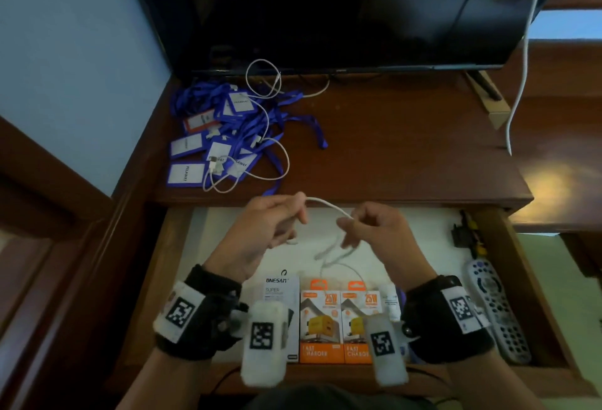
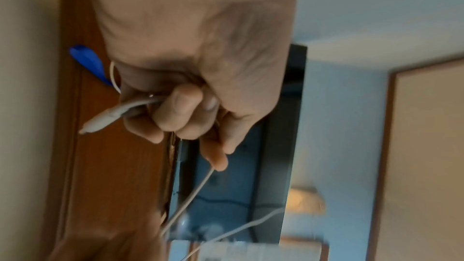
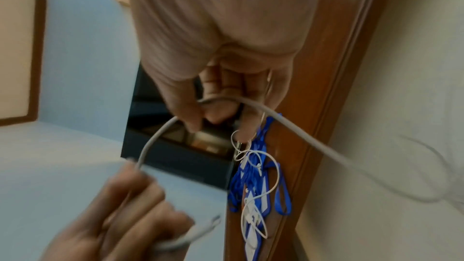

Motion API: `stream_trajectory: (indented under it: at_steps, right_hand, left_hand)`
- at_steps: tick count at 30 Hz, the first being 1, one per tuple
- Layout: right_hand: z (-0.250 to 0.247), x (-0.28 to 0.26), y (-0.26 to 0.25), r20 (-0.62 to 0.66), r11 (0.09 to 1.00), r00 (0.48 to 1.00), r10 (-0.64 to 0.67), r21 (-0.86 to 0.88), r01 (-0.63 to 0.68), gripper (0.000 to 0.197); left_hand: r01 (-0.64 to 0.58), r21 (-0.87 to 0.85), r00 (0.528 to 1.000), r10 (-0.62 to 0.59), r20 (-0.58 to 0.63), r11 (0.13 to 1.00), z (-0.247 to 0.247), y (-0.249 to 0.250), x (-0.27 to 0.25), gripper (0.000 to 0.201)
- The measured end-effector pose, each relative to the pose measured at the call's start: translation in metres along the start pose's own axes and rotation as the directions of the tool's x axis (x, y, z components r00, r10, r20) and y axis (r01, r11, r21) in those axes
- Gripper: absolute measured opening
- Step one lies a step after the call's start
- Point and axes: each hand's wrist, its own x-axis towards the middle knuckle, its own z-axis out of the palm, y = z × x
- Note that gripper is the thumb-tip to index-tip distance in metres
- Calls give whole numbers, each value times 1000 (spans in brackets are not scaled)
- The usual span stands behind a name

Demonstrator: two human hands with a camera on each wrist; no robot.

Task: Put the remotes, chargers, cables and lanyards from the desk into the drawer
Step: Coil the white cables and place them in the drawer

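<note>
White cable [image 1: 329, 206] pinched between left hand [image 1: 260, 233], right hand [image 1: 374, 233] (above drawer [image 1: 176, 246]).

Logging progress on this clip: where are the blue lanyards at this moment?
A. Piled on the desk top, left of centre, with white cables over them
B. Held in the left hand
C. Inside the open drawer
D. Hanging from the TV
A: the blue lanyards lie heaped on the desk, tangled with white cables, while both hands hold another white cable over the drawer.

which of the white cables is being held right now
The cable stretched between the left hand and right hand over the drawer; the others lie on the lanyards.
</note>
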Motion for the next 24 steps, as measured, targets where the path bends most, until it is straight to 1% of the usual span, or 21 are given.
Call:
stream_trajectory:
  at_steps: [1, 3, 5, 7, 8, 9, 11, 12, 14, 16, 18, 21, 22, 24]
  right_hand:
    - [-6, 1, 2, -9, 998, 1000, 4, 62, -3, 23]
    - [-18, 2, 10, -51, 995, 999, 1, 101, 4, 25]
    - [-28, 4, 21, -96, 992, 995, 16, 126, -4, 25]
    - [-35, 4, 28, -134, 990, 991, 27, 140, -8, 24]
    - [-37, 4, 31, -151, 992, 988, 19, 123, 0, 22]
    - [-38, 4, 32, -165, 996, 986, 3, 85, 12, 20]
    - [-37, 4, 34, -175, 999, 984, -30, -16, 28, 17]
    - [-36, 5, 35, -176, 996, 983, -47, -78, 33, 16]
    - [-32, 5, 33, -166, 982, 984, -58, -185, 26, 15]
    - [-25, 3, 28, -136, 973, 989, -56, -230, 23, 18]
    - [-17, -1, 18, -64, 968, 996, -60, -247, 43, 23]
    - [-2, -8, 0, 96, 977, 992, -84, -188, 101, 24]
    - [2, -9, -6, 130, 980, 987, -94, -162, 114, 24]
    - [7, -9, -16, 157, 984, 979, -126, -108, 144, 22]
  left_hand:
    - [0, -96, 999, -4, -37, 995, -7, -3, -1, 32]
    - [-12, -273, 994, -19, -110, 962, -20, -9, -3, 33]
    - [-42, -441, 981, -45, -186, 896, -34, -15, -5, 39]
    - [-86, -564, 965, -70, -251, 821, -49, -19, -4, 39]
    - [-99, -586, 959, -80, -273, 804, -57, -20, -4, 38]
    - [-105, -583, 953, -85, -290, 806, -62, -22, -4, 38]
    - [-120, -518, 942, -68, -329, 847, -69, -26, -1, 43]
    - [-137, -472, 934, -45, -354, 871, -70, -27, 0, 45]
    - [-178, -391, 922, 15, -386, 903, -67, -28, 2, 42]
    - [-204, -300, 918, 76, -389, 932, -60, -27, 4, 37]
    - [-200, -230, 916, 99, -388, 952, -52, -27, 5, 36]
    - [-139, -150, 924, 74, -376, 979, -35, -28, 5, 37]
    - [-113, -114, 931, 65, -360, 987, -28, -27, 5, 38]
    - [-70, -56, 944, 48, -326, 996, -15, -29, 4, 39]
